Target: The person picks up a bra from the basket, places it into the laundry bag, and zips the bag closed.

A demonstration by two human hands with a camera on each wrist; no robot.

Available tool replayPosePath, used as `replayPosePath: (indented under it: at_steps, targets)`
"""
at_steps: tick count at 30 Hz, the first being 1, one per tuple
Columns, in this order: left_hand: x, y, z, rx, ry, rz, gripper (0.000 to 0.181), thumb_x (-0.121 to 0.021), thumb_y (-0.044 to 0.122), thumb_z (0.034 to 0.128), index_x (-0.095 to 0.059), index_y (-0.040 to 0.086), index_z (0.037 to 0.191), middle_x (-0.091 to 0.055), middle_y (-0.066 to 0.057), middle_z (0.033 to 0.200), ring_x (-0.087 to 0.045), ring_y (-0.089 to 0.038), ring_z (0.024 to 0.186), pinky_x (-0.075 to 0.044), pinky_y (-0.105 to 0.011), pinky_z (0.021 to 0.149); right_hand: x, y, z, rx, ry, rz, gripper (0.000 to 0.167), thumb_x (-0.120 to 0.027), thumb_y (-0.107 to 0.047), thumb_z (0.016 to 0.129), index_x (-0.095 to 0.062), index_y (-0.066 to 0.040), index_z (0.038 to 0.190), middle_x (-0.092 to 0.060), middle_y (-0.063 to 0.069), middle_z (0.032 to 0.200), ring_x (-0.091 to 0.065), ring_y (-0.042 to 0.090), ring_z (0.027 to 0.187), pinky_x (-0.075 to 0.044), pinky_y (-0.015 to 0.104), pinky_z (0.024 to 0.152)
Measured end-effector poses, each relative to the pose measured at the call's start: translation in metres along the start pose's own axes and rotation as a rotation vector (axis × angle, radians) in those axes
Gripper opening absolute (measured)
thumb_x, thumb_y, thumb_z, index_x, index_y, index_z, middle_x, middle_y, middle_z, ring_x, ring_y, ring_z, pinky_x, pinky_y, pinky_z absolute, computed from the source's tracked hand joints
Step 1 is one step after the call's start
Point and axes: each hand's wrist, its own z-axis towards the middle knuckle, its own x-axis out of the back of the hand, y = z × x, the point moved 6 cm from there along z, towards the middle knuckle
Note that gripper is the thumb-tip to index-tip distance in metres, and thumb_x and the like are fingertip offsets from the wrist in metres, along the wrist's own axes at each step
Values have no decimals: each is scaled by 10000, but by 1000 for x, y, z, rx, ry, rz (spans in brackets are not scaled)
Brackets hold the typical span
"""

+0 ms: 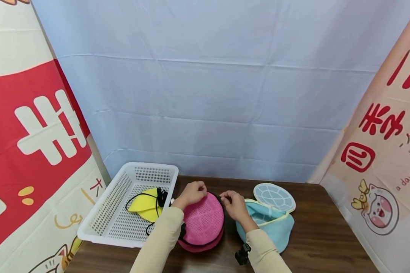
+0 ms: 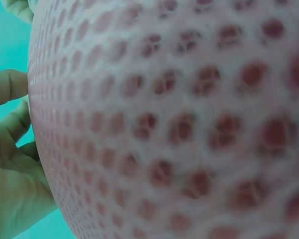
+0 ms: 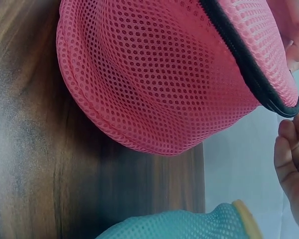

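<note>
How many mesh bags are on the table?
2: the pink bag at the left hand and right hand, and the blue bag on the right, lid open.

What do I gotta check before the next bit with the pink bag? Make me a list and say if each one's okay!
1. Pink bag sits on the table: ok.
2. Right grip at the zip: ok.
3. Left grip pinching the edge: cannot tell; it is at the far edge.
4. Zip shut all round: cannot tell, part is hidden.
5. Blue bag shut: not ok, its lid is folded back.
6. Yellow thing inside the basket: ok.
</note>
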Motion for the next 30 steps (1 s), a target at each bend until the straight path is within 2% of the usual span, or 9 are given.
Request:
replayPosePath:
  at_steps: [6, 12, 18, 22, 25, 30]
  targets:
    - [4, -9, -7, 88, 44, -76, 76, -561, 100, 837, -590, 116, 769, -537, 14, 751, -464, -141, 665, -398, -309, 627, 0, -5, -2, 31, 6, -17, 34, -647, -28, 857, -665, -1, 868, -594, 15, 796, -539, 130, 644, -446, 283, 578]
    - [8, -21, -15, 228, 119, -194, 80, -548, 102, 859, -584, 101, 788, -548, -12, 788, -469, -164, 694, -393, -314, 634, 0, -4, -3, 20, -6, -9, 60, -638, -51, 871, -657, 6, 864, -590, 22, 797, -533, 145, 652, -445, 295, 586]
    - [15, -32, -23, 338, 255, -217, 104, -537, 106, 843, -556, 99, 742, -539, -21, 749, -471, -179, 683, -386, -301, 603, 1, 0, -5, 11, -3, -13, 77, -645, -56, 868, -656, 19, 860, -574, 9, 771, -522, 122, 629, -445, 282, 573]
    - [18, -38, -29, 405, 345, -235, 90, -534, 86, 841, -558, 82, 755, -554, -42, 777, -488, -201, 712, -399, -315, 613, 3, 1, -8, 10, 7, -3, 32, -650, 6, 844, -658, -22, 833, -570, 8, 762, -521, 125, 628, -441, 278, 568]
    - [19, -41, -33, 438, 388, -264, 66, -524, 65, 845, -560, 56, 791, -557, -71, 797, -499, -224, 728, -410, -340, 623, 5, 1, -9, 18, 16, 1, 88, -655, 37, 824, -655, -50, 817, -575, 10, 762, -522, 126, 631, -439, 275, 563]
    - [19, -43, -37, 470, 429, -271, 60, -521, 65, 857, -541, 43, 806, -538, -89, 777, -503, -246, 742, -415, -363, 643, 7, 3, -12, 16, 14, 8, 55, -655, 13, 835, -658, -41, 830, -566, -6, 754, -513, 104, 621, -433, 263, 549]
